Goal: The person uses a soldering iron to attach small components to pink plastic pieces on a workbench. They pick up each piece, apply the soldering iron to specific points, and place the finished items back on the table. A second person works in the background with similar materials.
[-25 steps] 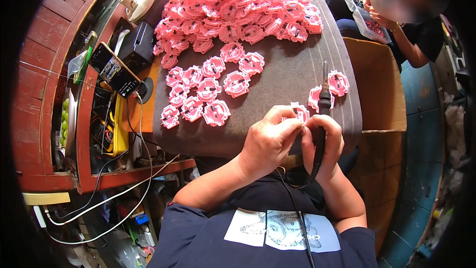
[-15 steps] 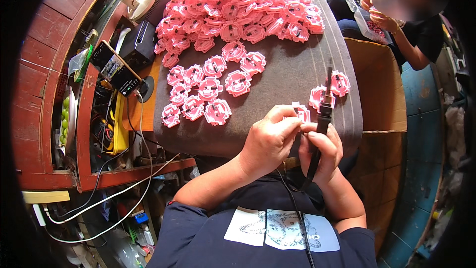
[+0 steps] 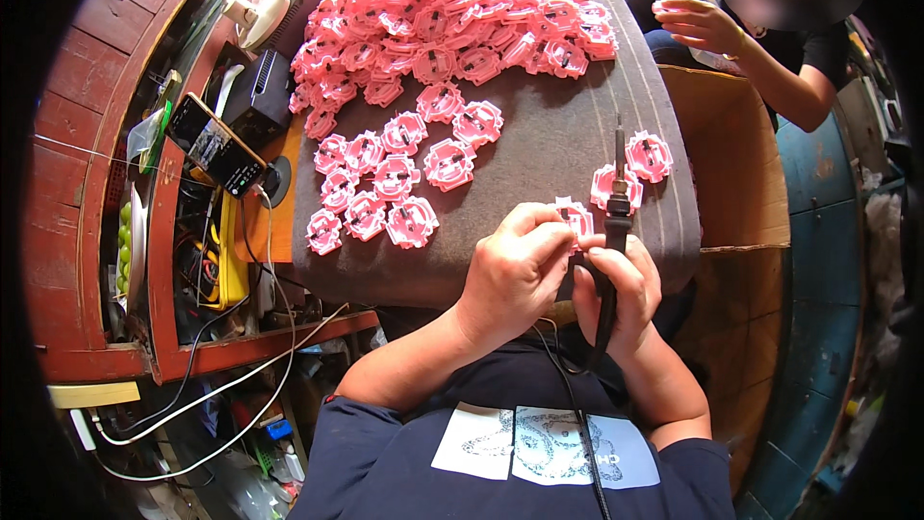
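Note:
My left hand point(image 3: 520, 265) is closed in a pinch near the table's front edge, its fingertips at a small pink plastic part point(image 3: 577, 219). Close beside it, my right hand point(image 3: 628, 294) has its fingers curled around a black-handled soldering iron point(image 3: 618, 207), whose thin metal tip points up and away from me. The right thumb and forefinger almost meet the left fingertips, and anything small between them is hidden. Just past the iron lie two more pink parts, one point(image 3: 649, 156) in full view and the other point(image 3: 604, 188) partly behind the iron.
A large heap of pink parts point(image 3: 433, 19) covers the far table point(image 3: 539, 149), with several laid out nearer. Left are a phone point(image 3: 217, 146) on a stand, a black box point(image 3: 258, 91) and cables. Right are a cardboard box point(image 3: 731, 159) and a co-worker's hand point(image 3: 703, 27).
The whole view has shifted slightly. My hands keep nearly the same hold, with the right fingers a little apart from the left. The co-worker's hand has come up with fingers extended.

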`<state>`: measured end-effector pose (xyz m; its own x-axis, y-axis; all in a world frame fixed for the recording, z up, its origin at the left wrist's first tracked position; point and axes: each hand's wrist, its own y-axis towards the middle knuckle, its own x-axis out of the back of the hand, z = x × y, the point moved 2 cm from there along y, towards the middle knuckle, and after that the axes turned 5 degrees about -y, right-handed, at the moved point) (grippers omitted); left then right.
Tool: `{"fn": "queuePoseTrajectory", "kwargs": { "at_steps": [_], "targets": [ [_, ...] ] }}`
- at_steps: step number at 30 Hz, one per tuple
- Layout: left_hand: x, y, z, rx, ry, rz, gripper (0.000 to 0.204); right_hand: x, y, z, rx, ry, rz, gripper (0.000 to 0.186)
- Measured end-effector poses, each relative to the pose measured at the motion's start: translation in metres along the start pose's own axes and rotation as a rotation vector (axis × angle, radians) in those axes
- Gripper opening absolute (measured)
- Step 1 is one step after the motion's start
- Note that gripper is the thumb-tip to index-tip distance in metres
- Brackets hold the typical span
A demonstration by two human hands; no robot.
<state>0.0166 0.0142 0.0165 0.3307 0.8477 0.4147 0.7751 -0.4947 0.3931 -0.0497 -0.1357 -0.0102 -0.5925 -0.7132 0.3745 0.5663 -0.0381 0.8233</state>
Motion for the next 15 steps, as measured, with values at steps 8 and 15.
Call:
{"fn": "queuePoseTrajectory", "kwargs": {
  "at_steps": [8, 15],
  "targets": [
    [0.000, 0.000, 0.000, -0.009, 0.026, 0.021, 0.017, 0.049, -0.015, 0.009, -0.041, 0.093, 0.000, 0.062],
    [0.000, 0.002, -0.002, -0.035, 0.039, 0.021, 0.016, 0.070, -0.013, 0.020, -0.007, 0.036, 0.133, 0.047]
  ]
}}
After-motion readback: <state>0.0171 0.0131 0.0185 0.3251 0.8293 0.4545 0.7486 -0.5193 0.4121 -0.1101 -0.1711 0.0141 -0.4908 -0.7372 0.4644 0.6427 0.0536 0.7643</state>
